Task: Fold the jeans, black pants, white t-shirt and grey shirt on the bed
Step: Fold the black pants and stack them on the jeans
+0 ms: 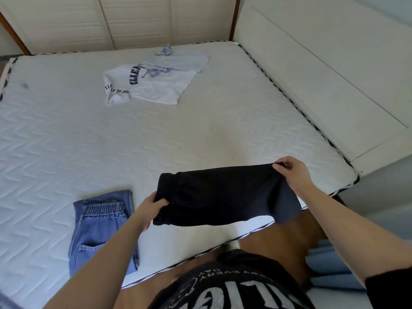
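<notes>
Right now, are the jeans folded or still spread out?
Folded. The jeans lie on the bed as a compact rectangle, waistband and back pocket on top, no legs stretched out.

Clothes spread across a bed [200, 134] during folding.
Folded jeans [100, 221] lie near the front edge, left of the pants [223, 197] held above the mattress between left hand [151, 208] and right hand [292, 172]; a t-shirt [151, 85] lies at the far side, a shirt [178, 61] partly overlapping it behind.

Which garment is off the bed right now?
The black pants, held up by the left hand and right hand. The jeans, white t-shirt and grey shirt lie on the mattress.
</notes>
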